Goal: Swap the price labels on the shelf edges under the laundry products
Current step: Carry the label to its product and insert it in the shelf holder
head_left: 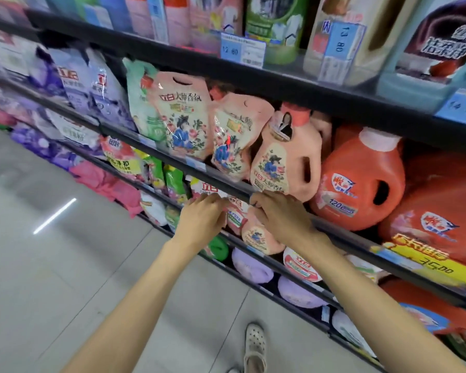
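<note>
Working at the dark shelf edge [234,193] under the peach detergent jug [287,154], left hand [202,216] and right hand [277,215] curled on its strip, grip and label unclear; next, judged: freeing that label, with blue price labels [242,49] above.

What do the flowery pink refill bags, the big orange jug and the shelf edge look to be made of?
Flowery pink refill bags: thin glossy plastic film, creased, with glare streaks.
Orange jug: rigid moulded plastic, smooth, with a cut-through handle.
Shelf edge: probably dark painted metal, thin, straight and faintly shiny.
</note>
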The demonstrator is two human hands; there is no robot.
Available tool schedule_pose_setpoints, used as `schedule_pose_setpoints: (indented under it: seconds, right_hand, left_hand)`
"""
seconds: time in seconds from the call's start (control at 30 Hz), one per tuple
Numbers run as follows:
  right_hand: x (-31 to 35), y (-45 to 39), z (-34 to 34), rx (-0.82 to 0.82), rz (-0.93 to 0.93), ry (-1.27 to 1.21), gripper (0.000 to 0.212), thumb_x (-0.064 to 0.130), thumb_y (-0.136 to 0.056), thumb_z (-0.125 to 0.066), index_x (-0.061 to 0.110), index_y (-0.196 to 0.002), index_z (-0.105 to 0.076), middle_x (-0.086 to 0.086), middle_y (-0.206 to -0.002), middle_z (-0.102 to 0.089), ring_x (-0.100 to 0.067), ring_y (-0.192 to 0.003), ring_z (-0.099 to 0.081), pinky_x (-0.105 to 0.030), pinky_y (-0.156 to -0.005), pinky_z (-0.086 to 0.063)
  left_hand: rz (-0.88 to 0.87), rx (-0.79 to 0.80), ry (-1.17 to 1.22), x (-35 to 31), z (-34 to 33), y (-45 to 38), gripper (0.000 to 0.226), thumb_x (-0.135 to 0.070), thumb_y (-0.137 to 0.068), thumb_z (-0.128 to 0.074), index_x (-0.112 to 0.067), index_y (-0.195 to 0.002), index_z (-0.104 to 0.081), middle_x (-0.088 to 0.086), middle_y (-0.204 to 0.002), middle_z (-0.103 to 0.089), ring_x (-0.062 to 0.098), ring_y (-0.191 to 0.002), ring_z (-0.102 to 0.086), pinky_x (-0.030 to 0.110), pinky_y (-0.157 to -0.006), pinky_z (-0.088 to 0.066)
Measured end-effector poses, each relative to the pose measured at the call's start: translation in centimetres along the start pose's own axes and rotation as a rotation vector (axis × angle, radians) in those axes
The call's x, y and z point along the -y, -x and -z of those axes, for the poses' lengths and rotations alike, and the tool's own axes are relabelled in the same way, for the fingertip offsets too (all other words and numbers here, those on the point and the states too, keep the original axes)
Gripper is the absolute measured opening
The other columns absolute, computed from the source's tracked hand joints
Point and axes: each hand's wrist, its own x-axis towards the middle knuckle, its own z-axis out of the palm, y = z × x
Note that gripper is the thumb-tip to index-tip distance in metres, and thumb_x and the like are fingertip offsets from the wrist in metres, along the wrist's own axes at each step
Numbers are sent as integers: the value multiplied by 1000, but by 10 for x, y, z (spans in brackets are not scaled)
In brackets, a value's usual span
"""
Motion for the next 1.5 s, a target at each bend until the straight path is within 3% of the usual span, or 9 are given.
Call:
schedule_pose_setpoints:
  seconds: [0.13,0.27,0.47,0.7,1.0,1.13,1.27,1.37,1.5]
  right_hand:
    - [13,-33,-19,2,95,14,11,30,-96,-53,21,-100,-59,4,-93,-68,-19,-83,-64,-33,-64,-50]
    - [24,-68,-27,-15,176,-11,13,32,-96,-56,21,-103,-59,6,-93,-69,-16,-83,-66,-29,-60,-47]
    - [39,-125,-32,-19,185,-84,9,25,-95,-57,21,-103,-57,4,-97,-64,-18,-88,-61,-34,-66,-52]
    - [48,-175,-53,-52,68,-67,21,21,-93,-61,20,-114,-58,3,-109,-65,-18,-98,-63,-33,-74,-54]
    - [61,-212,-97,-51,-239,-51,41,8,-89,-62,20,-126,-51,-2,-126,-59,-24,-109,-60,-43,-77,-57]
    - [62,-217,-111,-15,-355,-31,32,9,-90,-61,22,-119,-56,1,-117,-62,-22,-108,-60,-32,-69,-51]
    - [70,-226,-112,-32,-410,-34,30,14,-90,-65,19,-118,-60,0,-111,-66,-23,-100,-62,-33,-70,-50]
    - [71,-232,-115,-16,-455,-13,15,11,-89,-65,19,-102,-63,1,-102,-67,-22,-89,-64,-31,-64,-49]
    - [69,-237,-116,-8,-470,-18,14,5,-88,-64,17,-96,-65,1,-96,-68,-21,-82,-65,-32,-61,-53]
  left_hand:
    - [57,22,-55,29,1,-3,25,-16,-83,-64,-23,-106,-67,-1,-104,-69,29,-97,-63,42,-76,-54]
    - [106,-4,-80,56,10,-6,22,-13,-84,-62,-22,-103,-68,-3,-99,-69,28,-92,-64,38,-69,-53]
    - [173,-27,-81,97,24,-25,22,-16,-87,-61,-23,-106,-67,-2,-101,-68,28,-93,-63,41,-70,-54]
    - [135,-17,-32,148,16,-61,25,-18,-90,-62,-21,-114,-68,-1,-116,-68,28,-108,-63,45,-88,-53]
    - [-59,31,37,214,-11,-116,20,-19,-91,-57,-25,-109,-65,-4,-116,-67,24,-105,-63,43,-80,-56]
    - [-149,31,70,233,-22,-128,22,-15,-87,-60,-23,-106,-67,-3,-113,-68,24,-100,-64,39,-75,-56]
    - [-208,33,114,245,-33,-142,21,-13,-88,-58,-21,-104,-67,-3,-108,-68,22,-95,-64,38,-70,-55]
    - [-211,19,159,246,-43,-149,17,-13,-88,-56,-20,-99,-67,-3,-96,-67,22,-89,-63,35,-68,-51]
    - [-210,-1,185,246,-53,-151,18,-13,-88,-57,-22,-99,-68,-4,-94,-67,21,-89,-62,34,-69,-50]
